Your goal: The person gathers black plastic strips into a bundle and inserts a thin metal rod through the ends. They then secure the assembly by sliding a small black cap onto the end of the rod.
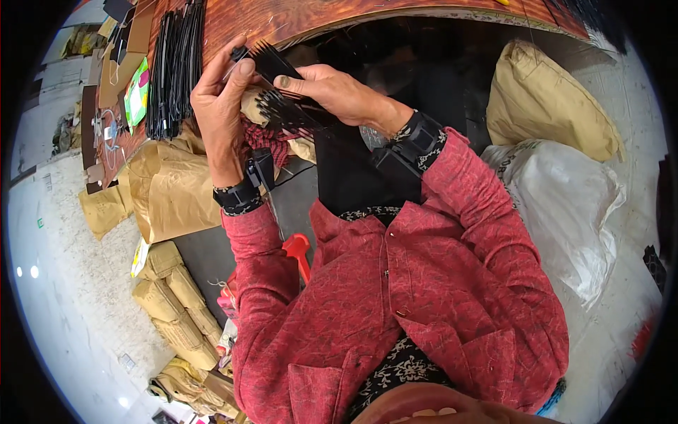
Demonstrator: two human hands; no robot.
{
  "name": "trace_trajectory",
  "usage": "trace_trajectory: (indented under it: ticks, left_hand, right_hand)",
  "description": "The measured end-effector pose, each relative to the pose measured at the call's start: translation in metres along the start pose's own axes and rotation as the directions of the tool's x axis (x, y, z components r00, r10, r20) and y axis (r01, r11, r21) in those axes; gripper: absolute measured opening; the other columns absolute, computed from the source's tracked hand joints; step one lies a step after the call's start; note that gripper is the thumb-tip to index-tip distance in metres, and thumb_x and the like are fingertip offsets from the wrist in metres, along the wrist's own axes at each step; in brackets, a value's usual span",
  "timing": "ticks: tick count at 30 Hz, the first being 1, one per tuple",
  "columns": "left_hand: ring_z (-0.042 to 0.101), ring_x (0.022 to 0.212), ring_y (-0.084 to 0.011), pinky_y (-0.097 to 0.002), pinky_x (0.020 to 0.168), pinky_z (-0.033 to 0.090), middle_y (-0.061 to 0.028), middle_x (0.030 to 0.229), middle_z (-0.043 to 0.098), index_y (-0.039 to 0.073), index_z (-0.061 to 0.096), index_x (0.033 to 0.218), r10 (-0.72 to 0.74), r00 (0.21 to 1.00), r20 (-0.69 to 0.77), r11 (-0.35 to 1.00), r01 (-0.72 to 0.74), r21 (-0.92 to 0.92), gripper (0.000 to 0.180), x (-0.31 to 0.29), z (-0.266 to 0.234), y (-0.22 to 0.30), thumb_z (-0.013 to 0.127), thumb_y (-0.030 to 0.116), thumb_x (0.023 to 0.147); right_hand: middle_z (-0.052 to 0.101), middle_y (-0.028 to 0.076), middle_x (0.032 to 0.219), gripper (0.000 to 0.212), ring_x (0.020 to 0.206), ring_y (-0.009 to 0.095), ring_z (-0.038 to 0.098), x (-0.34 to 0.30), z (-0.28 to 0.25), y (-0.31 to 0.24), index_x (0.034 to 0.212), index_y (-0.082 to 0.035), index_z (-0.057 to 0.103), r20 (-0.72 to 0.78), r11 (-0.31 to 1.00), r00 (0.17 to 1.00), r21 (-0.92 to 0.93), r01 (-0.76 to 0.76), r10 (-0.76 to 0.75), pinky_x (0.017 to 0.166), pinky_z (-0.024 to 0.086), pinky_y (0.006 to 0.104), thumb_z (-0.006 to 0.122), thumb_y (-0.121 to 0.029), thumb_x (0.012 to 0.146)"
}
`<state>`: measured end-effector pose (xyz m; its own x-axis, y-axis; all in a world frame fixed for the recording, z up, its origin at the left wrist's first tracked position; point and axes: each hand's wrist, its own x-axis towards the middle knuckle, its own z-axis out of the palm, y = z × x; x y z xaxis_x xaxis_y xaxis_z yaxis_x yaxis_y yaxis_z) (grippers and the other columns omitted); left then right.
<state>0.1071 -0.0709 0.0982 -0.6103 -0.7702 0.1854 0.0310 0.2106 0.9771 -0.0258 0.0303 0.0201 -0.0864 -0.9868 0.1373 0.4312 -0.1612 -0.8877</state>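
Over the near edge of the table, both my hands are closed on a bundle of thin black strips [272, 62]. My left hand [220, 95] pinches its left end between thumb and fingers. From the right, my right hand [337, 93] grips the bundle with the thumb laid on top. Below the right thumb, more thin black strips [286, 112] fan out with their narrow tips toward my left wrist. My right fingers are partly hidden behind the strips.
A stack of long black strips [175, 67] lies on the wooden table [296, 18], left of my hands. Brown paper sacks [180, 187] stand at the left. A tan sack [544, 102] and a white woven sack [565, 198] are at the right.
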Motion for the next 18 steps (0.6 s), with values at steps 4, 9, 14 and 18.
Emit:
trace_trajectory:
  ticks: [4, 9, 14, 18]
  left_hand:
    - [0.065, 0.080, -0.0082, -0.0207, 0.074, 0.052, -0.0009, 0.093, 0.068, 0.002, 0.063, 0.135, 0.000, 1.000, -0.007, 1.000, 0.001, 0.014, 0.044, -0.001, -0.001, 0.000, 0.074, 0.012, 0.093]
    - [0.063, 0.083, -0.0071, -0.0197, 0.076, 0.051, 0.0003, 0.095, 0.068, 0.002, 0.063, 0.135, 0.001, 0.999, 0.045, 0.998, 0.002, -0.070, 0.042, -0.001, -0.005, -0.005, 0.072, 0.014, 0.095]
    - [0.062, 0.083, -0.0064, -0.0193, 0.077, 0.050, 0.0009, 0.095, 0.067, 0.001, 0.063, 0.135, 0.032, 0.999, 0.023, 0.997, -0.030, -0.075, 0.042, 0.001, -0.004, -0.013, 0.071, 0.014, 0.096]
    - [0.060, 0.082, -0.0057, -0.0191, 0.077, 0.049, 0.0011, 0.093, 0.066, 0.001, 0.063, 0.135, 0.045, 0.999, -0.002, 0.995, -0.045, -0.092, 0.042, 0.004, 0.002, -0.011, 0.071, 0.015, 0.097]
  right_hand:
    - [0.071, 0.012, 0.082, 0.040, 0.062, 0.015, 0.067, -0.009, 0.000, -0.015, 0.102, 0.000, 0.064, 0.143, 0.933, 0.962, 0.248, -0.261, 0.231, 0.058, 0.056, 0.0257, 0.052, -0.038, 0.106]
    - [0.072, 0.015, 0.081, 0.039, 0.060, 0.015, 0.067, -0.008, -0.006, -0.016, 0.100, -0.001, 0.064, 0.188, 0.916, 0.959, 0.305, -0.262, 0.211, 0.057, 0.056, 0.0250, 0.049, -0.036, 0.107]
    - [0.071, 0.013, 0.079, 0.040, 0.058, 0.014, 0.065, -0.011, -0.003, -0.025, 0.100, -0.001, 0.064, 0.144, 0.937, 0.967, 0.252, -0.240, 0.210, 0.056, 0.055, 0.0248, 0.049, -0.038, 0.107]
    - [0.069, 0.007, 0.081, 0.042, 0.064, 0.010, 0.063, -0.007, 0.001, -0.017, 0.103, 0.000, 0.064, 0.033, 0.973, 0.988, 0.170, -0.154, 0.151, 0.060, 0.054, 0.0249, 0.052, -0.041, 0.106]
